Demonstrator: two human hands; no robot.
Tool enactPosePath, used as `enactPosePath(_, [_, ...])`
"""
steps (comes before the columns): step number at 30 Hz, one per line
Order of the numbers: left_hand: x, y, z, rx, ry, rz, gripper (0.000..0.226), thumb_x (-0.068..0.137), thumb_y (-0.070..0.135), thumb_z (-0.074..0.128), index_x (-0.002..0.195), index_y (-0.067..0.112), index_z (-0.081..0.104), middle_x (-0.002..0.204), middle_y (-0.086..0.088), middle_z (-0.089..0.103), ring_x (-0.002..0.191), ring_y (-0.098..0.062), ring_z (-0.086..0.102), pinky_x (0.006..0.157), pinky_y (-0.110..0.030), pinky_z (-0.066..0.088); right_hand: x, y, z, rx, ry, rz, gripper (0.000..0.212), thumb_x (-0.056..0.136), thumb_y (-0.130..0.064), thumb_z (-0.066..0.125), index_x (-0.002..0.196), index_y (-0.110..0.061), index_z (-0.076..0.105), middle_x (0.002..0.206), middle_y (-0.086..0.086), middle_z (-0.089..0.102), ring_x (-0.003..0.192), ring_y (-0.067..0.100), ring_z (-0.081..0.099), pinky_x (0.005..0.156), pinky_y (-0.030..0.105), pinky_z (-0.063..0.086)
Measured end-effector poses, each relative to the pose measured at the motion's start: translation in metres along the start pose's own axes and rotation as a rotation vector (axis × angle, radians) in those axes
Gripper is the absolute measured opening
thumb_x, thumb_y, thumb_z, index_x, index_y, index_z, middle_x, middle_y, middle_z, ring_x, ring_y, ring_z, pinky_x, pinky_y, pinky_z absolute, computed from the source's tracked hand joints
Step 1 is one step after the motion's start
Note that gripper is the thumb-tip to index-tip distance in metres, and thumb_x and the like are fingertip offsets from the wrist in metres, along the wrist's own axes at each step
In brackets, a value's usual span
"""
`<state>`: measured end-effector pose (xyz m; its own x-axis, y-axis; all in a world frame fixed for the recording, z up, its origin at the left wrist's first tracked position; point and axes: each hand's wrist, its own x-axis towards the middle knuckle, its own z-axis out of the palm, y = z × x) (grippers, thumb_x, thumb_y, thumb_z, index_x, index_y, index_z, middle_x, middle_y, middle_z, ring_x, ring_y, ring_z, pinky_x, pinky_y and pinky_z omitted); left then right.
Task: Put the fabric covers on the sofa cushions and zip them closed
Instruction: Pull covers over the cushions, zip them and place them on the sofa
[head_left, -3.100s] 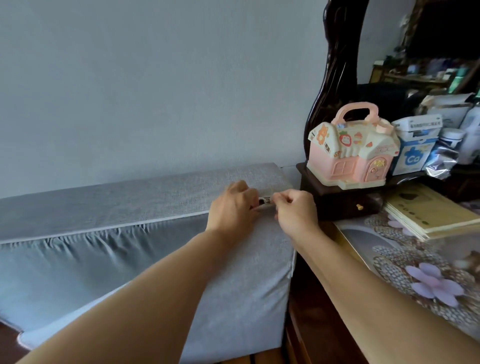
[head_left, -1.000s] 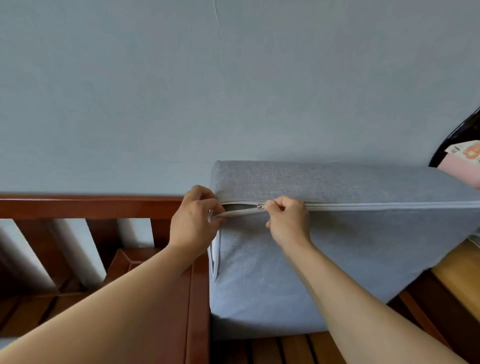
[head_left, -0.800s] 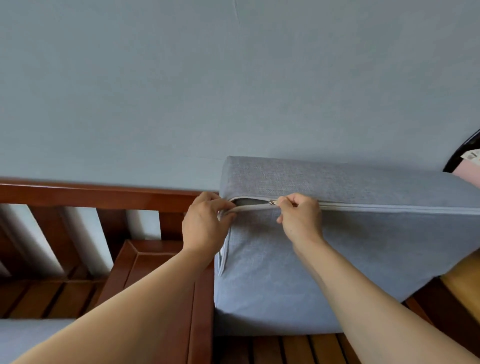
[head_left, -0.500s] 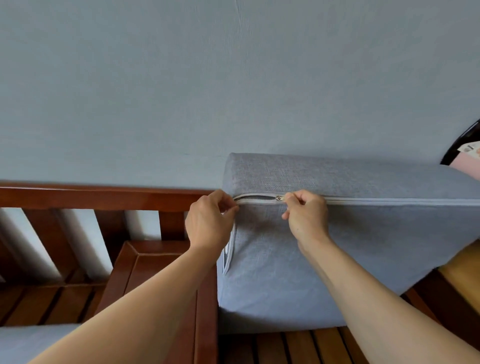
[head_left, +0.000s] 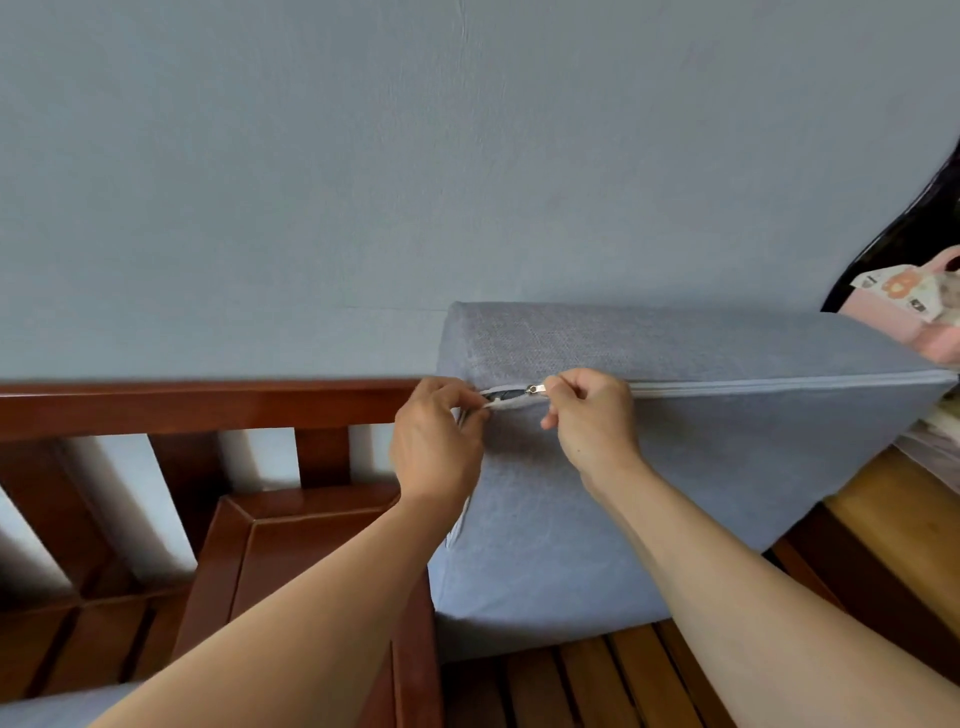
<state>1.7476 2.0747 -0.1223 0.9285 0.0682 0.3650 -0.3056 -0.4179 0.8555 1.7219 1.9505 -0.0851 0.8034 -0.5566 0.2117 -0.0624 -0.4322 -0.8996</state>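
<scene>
Since a moment ago the zipper pull (head_left: 535, 388), pinched by the right hand (head_left: 589, 415), is drawn nearer the cover (head_left: 675, 467) corner gripped by the left hand (head_left: 436, 441), so closure is nearly reached

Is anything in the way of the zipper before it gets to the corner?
Nothing visible blocks it. The right hand pinches the zipper pull, and the left hand holds the cover's corner. Only a short open gap lies between them.
</scene>
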Motion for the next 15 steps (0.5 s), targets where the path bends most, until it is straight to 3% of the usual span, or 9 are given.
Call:
enactPosePath(3, [0.006,-0.001,-0.006,-0.005,-0.03,-0.011,0.007,0.077,0.016,0.075,0.075,0.016,0.068,0.08,0.006,0.065,0.073,-0.011,0.057,0.063,-0.021,0.041,-0.005,-0.01,0.016,-0.063,-0.016,-0.05,0.028,0.089,-0.009,0.056,0.061,-0.008,0.057,0.049,0.003,0.053,0.037,-0.001,0.047,0.042,0.011,0.034])
enactPosePath(5, [0.009,-0.001,-0.007,0.004,-0.06,0.003,0.013,0.076,0.018,0.076,0.075,0.016,0.063,0.077,0.006,0.065,0.069,-0.01,0.055,0.061,-0.023,0.041,-0.006,-0.016,0.026,-0.126,0.002,-0.084,0.024,0.087,-0.013,0.059,0.065,-0.004,0.061,0.05,-0.001,0.052,0.051,0.009,0.053,0.052,0.022,0.038])
enactPosePath(9, [0.012,-0.01,-0.01,-0.004,-0.131,-0.022,0.017,0.073,0.018,0.075,0.071,0.017,0.058,0.069,0.009,0.059,0.066,-0.01,0.053,0.056,-0.021,0.039,-0.013,-0.022,0.036,-0.311,-0.037,-0.192,0.02,0.087,-0.016,0.061,0.074,-0.002,0.066,0.062,-0.001,0.055,0.066,0.017,0.052,0.059,0.026,0.031])
enactPosePath(12, [0.008,-0.022,-0.011,-0.04,-0.199,-0.023,0.011,0.073,0.012,0.073,0.071,0.017,0.064,0.078,0.008,0.063,0.075,-0.01,0.057,0.058,-0.012,0.037,-0.021,-0.021,0.041,-0.506,-0.134,-0.269,0.016,0.086,-0.02,0.062,0.077,-0.007,0.067,0.073,0.003,0.063,0.072,0.021,0.058,0.063,0.029,0.043])
enactPosePath(15, [0.004,-0.026,-0.014,-0.091,-0.255,-0.017,0.014,0.072,0.013,0.077,0.071,0.02,0.065,0.08,0.009,0.062,0.075,-0.006,0.058,0.062,-0.01,0.039,-0.026,-0.018,0.036,-0.43,-0.18,-0.32,0.013,0.082,-0.006,0.057,0.078,-0.006,0.069,0.078,0.006,0.066,0.078,0.024,0.061,0.07,0.033,0.046])
